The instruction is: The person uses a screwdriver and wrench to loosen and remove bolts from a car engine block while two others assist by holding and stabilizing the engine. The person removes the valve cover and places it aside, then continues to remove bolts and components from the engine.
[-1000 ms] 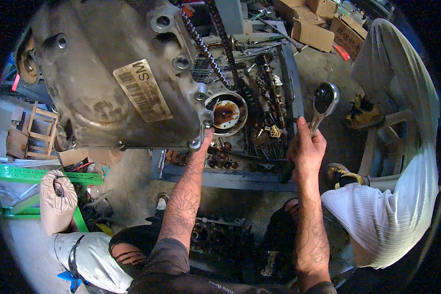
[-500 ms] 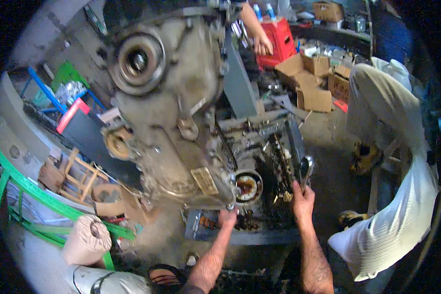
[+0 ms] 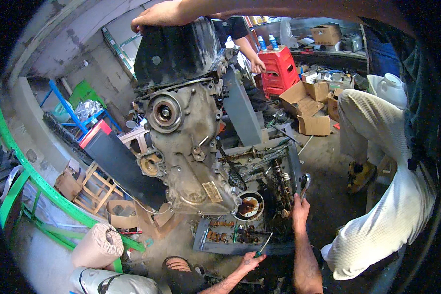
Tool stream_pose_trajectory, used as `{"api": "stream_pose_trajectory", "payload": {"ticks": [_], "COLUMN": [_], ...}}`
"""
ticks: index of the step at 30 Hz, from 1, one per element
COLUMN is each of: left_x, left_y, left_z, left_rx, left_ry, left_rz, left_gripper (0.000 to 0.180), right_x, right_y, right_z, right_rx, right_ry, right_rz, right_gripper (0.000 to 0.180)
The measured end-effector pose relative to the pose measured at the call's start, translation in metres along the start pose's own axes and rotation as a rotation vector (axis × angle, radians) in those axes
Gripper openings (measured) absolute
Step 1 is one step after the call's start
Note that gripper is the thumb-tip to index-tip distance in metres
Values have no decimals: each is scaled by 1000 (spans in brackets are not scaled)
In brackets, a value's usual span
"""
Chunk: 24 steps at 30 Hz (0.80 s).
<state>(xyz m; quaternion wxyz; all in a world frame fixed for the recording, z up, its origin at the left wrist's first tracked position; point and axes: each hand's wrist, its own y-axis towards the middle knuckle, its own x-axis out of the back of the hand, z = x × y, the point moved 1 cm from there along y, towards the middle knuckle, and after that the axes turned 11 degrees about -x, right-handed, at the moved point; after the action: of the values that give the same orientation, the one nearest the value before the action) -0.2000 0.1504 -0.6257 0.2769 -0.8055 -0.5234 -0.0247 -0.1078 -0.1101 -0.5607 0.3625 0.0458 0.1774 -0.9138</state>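
From the head camera, a person is crouching over a floor tray [image 3: 201, 240] of bolts and small parts in a cluttered workshop, below a large grey engine block [image 3: 186, 147] that is standing on end. The right hand [image 3: 299, 211] is clenched around the handle of a chrome ratchet wrench [image 3: 304, 183], whose head is pointing up beside a greasy camshaft [image 3: 279, 183] lying just above the tray. The left hand [image 3: 250, 262] is gripping a green-handled screwdriver [image 3: 262, 245] at the tray's lower edge, its blade angling up over the parts. A rusty round cap [image 3: 249, 205] is sitting just beside the block's lower corner.

Another person's hand [image 3: 157, 14] is resting on the black oil pan [image 3: 176, 49] at the top of the block, apparently steadying it. A seated co-worker in a white ribbed top [image 3: 392, 220] is leaning in from the right. A red crate [image 3: 278, 68] and cardboard boxes [image 3: 313, 108] are lying well behind.

Judging from the grips, the work will go best with the ratchet seated squarely on its fastener before pulling, and with both hands kept out from under the propped block.
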Motion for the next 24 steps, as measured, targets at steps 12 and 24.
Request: {"api": "stream_pose_trajectory", "payload": {"ticks": [12, 24], "left_x": [94, 70], "left_y": [-89, -46], "left_z": [-217, -445], "left_rx": [-423, -862], "left_ry": [-379, -852], "left_rz": [432, 171], "left_gripper": [32, 24], "right_x": [-3, -35], "right_y": [-4, -161], "right_z": [8, 188], "right_rx": [31, 356], "right_ry": [137, 149], "right_rz": [-35, 433], "right_gripper": [29, 38]}}
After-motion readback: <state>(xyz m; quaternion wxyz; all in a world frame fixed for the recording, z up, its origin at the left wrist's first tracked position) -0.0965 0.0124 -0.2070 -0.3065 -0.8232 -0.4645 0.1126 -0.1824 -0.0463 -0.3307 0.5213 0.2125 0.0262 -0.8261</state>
